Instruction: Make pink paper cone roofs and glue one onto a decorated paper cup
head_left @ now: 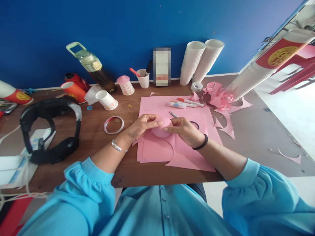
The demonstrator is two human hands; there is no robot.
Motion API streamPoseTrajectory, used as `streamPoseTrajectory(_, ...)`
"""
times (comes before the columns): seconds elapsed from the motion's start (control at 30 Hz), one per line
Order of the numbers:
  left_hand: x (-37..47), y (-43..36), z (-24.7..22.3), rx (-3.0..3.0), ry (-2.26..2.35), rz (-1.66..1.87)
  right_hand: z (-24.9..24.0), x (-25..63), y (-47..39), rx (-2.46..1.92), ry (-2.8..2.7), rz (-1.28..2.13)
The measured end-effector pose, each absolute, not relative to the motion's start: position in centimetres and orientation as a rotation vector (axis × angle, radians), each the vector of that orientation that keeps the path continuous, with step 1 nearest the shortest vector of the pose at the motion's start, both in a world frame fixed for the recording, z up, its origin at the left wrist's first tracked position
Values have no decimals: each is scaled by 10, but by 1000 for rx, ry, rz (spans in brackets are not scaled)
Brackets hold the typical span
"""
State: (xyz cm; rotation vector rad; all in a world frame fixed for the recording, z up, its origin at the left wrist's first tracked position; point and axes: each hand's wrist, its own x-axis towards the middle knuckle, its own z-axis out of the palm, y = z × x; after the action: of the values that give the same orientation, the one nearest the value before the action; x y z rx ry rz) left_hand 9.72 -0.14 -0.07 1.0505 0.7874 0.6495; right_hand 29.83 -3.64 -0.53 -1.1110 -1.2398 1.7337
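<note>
A round piece of pink paper (161, 131) is held up between both hands over the table. On its left edge, the thumb and fingers of my left hand (145, 126) pinch it. My right hand (185, 129) grips the opposite edge with thumb and forefinger. Beneath lie pink paper sheets (155, 152), with curved cuts along their near part. Scissors (195, 124) rest on the sheets, partly hidden behind my right hand. Just beyond are a glue tube (176, 105) and two orange-and-white markers (190, 102).
Along the wall stand a water bottle (92, 65), a cup with a pink cone roof (125, 86), a pen cup (143, 78) and stacked paper cups (192, 62). A tape ring (113, 125) and black headset (52, 154) lie left. Pink scraps (228, 123) spread right.
</note>
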Motion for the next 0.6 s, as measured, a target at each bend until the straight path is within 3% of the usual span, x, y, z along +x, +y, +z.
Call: streamPoseTrajectory(0.6,95,1,-5,1079,784,655,-6,299,-36,-1045,-1203,1749)
